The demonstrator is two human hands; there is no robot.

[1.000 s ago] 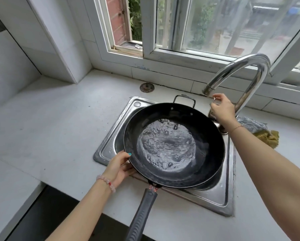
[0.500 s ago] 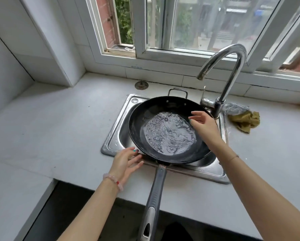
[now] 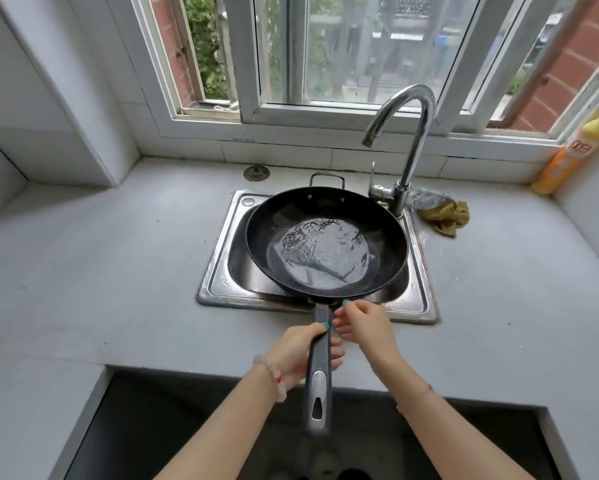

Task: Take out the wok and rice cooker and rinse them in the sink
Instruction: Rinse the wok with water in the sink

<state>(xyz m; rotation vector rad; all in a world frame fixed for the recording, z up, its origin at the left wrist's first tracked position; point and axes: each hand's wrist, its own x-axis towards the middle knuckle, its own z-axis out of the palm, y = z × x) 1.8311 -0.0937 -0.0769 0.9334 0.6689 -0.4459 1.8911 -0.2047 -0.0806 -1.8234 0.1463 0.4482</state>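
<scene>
Black wok handle (image 3: 320, 362) gripped by left hand (image 3: 296, 355), right hand (image 3: 364, 327) curled against it

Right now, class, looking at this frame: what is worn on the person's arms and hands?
No sleeves show on either forearm. By the left hand sits a bracelet of pale pink beads with one red bead; by the right hand, a thin band. The nails are painted teal.

The wok (image 3: 326, 244) is dark, glossy metal, wet inside; its handle (image 3: 319, 368) looks like matt dark plastic. Sink (image 3: 218, 275) and faucet (image 3: 412, 140) are shiny steel, the table (image 3: 100, 271) matt pale stone, the rag (image 3: 445, 216) rough cloth.
</scene>
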